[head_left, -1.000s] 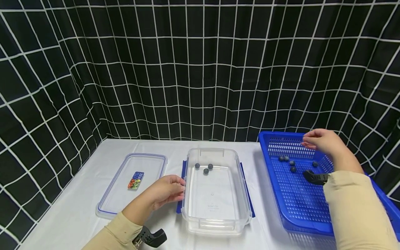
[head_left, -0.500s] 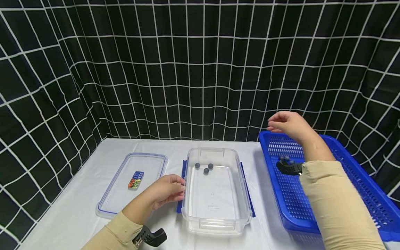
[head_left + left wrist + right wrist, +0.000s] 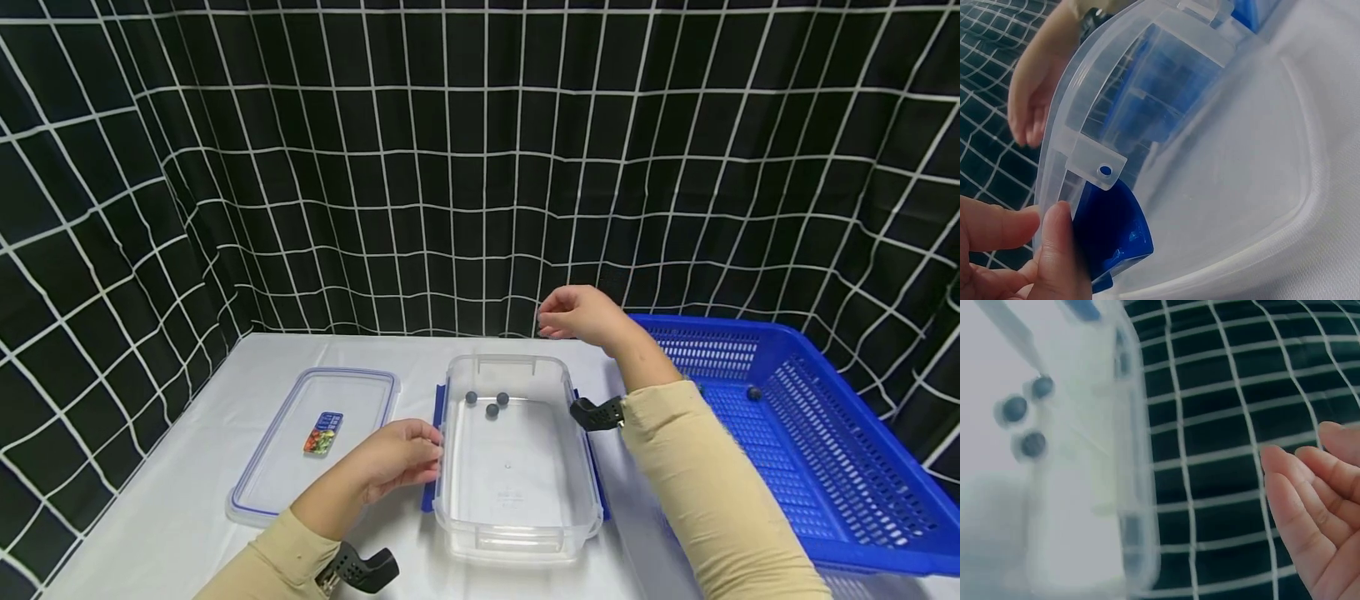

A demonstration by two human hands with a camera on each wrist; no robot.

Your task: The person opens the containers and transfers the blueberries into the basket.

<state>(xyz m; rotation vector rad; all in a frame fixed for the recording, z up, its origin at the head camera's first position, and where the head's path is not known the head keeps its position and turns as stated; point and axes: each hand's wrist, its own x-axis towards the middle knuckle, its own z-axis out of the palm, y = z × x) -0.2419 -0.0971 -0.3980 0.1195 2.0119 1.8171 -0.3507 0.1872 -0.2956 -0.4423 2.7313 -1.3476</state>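
Three blueberries (image 3: 1015, 409) lie inside a clear plastic food container (image 3: 508, 533), near its far end. At the container's left side my left hand (image 3: 405, 460) holds the rim, thumb and fingertips at its edge beside a blue locking flap (image 3: 1113, 228). My right hand (image 3: 581, 317) hovers in the air past the container's far right corner, thumb and fingertips drawn close together. In the right wrist view its fingers (image 3: 1300, 512) are curled, and I cannot tell whether something small is between the tips.
A blue perforated basket (image 3: 862, 546) stands to the right, with a blueberry (image 3: 753, 392) near its back; my right forearm hides part of it. A clear lid (image 3: 285, 475) with a blue seal and label lies left. A black gridded curtain (image 3: 480, 167) hangs behind the white table (image 3: 187, 533).
My right hand has moved left from over the basket to behind the container's far right corner. The left hand and the three blueberries in the container stay put.
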